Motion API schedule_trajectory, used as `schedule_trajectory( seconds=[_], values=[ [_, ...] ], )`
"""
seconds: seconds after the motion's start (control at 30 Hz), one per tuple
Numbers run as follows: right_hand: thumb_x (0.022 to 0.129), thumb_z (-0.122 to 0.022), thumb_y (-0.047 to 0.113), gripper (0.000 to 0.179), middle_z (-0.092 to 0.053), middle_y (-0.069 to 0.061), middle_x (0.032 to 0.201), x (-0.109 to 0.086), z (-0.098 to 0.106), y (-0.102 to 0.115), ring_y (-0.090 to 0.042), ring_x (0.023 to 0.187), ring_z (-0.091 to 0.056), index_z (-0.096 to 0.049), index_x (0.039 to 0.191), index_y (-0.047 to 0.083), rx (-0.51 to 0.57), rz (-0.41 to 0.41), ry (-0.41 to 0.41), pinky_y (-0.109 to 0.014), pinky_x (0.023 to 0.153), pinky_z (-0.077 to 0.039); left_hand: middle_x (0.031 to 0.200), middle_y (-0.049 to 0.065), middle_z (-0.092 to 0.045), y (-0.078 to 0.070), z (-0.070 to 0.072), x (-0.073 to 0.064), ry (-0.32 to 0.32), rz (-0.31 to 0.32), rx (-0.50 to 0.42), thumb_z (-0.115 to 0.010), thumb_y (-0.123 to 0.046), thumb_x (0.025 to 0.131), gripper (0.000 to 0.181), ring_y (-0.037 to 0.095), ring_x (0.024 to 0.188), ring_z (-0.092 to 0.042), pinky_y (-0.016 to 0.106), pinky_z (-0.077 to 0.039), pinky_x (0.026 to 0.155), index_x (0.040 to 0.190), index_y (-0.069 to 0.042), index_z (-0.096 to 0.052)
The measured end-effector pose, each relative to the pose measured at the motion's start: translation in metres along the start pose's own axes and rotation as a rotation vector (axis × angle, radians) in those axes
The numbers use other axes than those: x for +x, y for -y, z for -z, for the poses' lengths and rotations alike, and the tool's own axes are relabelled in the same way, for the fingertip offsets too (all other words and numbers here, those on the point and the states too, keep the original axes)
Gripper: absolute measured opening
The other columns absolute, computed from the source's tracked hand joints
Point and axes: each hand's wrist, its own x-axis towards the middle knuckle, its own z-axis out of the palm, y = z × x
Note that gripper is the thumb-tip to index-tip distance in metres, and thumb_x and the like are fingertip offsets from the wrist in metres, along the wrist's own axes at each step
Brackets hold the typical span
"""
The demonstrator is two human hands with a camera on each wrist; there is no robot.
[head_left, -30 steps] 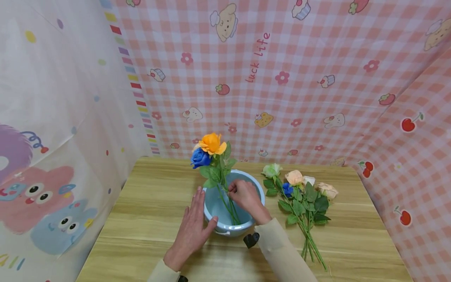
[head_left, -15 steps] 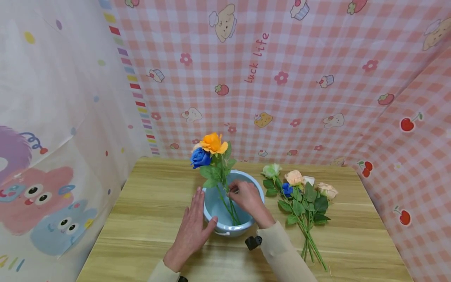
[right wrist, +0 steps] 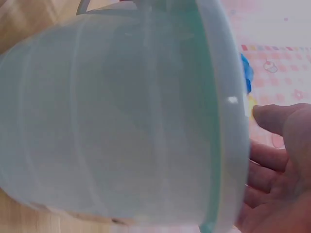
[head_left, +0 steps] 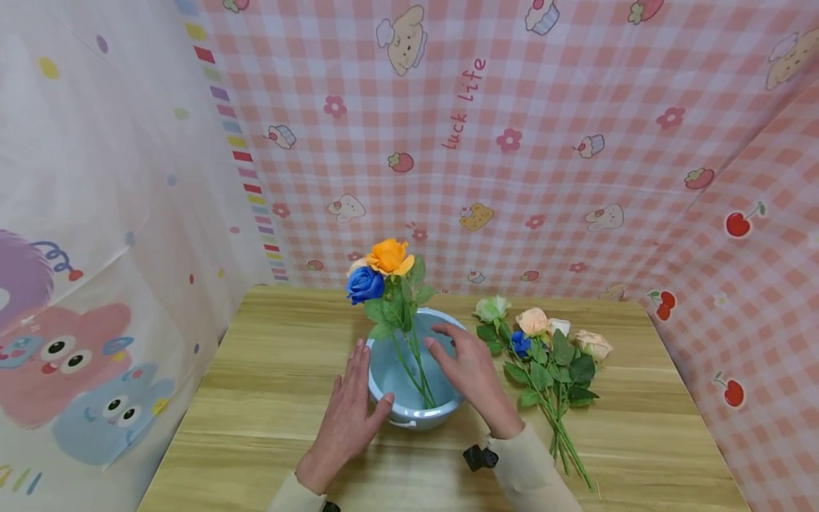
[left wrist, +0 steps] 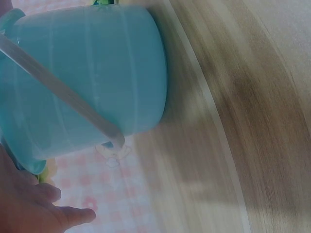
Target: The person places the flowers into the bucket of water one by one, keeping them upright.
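A light blue bucket stands on the table. Inside it lean an orange rose, a blue rose and a peach rose mostly hidden behind them, their heads above the far left rim. My left hand rests against the bucket's left side, fingers straight and thumb by the near rim. Over the right rim is my right hand, thumb and fingers apart, holding nothing, a little right of the stems. In the right wrist view the right hand shows beside the rim, with gaps between thumb and fingers.
Right of the bucket lies a bunch of roses: a green one, a blue one, peach ones and a white one, their stems pointing toward the near edge. Checkered cloth hangs behind the wooden table.
My right hand has let go of the flower stem, spread its fingers and drawn back to the right. The orange rose shifted slightly. The left hand has stayed in place.
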Motion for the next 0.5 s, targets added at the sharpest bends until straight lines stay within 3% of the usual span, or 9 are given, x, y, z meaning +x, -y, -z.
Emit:
schedule_trajectory(
  seconds=[0.27, 0.5],
  values=[
    [0.101, -0.068, 0.031, 0.048, -0.059, -0.017, 0.147, -0.02, 0.014, -0.009, -0.039, 0.135, -0.055, -0.063, 0.139, 0.003, -0.047, 0.087, -0.068, -0.058, 0.108, -0.046, 0.174, 0.012, -0.009, -0.001, -0.001, 0.0, 0.007, 0.002, 0.001, -0.056, -0.044, 0.1, 0.088, 0.033, 0.158, -0.015, 0.072, -0.029, 0.114, 0.165, -0.002, -0.015],
    [0.103, -0.063, 0.034, 0.059, -0.044, -0.02, 0.159, -0.034, 0.027, -0.024, -0.041, 0.149, -0.036, -0.052, 0.149, -0.001, -0.123, 0.105, -0.089, -0.063, 0.117, -0.032, 0.174, 0.013, -0.008, 0.0, 0.0, -0.001, 0.004, -0.005, 0.0, -0.056, -0.043, 0.101, 0.088, 0.034, 0.158, -0.014, 0.072, -0.028, 0.114, 0.165, -0.001, -0.014]
  ],
)
